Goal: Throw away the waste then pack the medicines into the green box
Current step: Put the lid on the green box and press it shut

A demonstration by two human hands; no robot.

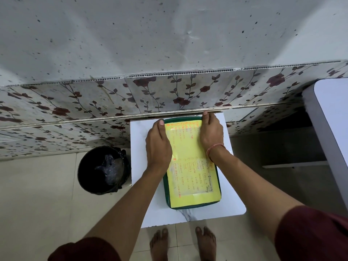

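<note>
The green box (192, 205) lies shut on a small white table (216, 210), its lid covered by a yellow sheet with handwriting. My left hand (157, 146) rests flat along the lid's left edge, fingers together and pointing toward the wall. My right hand (210, 131) presses on the lid's far right corner, a red thread around its wrist. Both hands lie on the box's far half. No medicines or waste show on the table. What is inside the box is hidden.
A black bin (102, 169) with a dark liner and crumpled plastic inside stands on the floor left of the table. A flowered tile wall runs just behind the table. A white table edge (327, 129) juts in at right. My bare feet are below the table.
</note>
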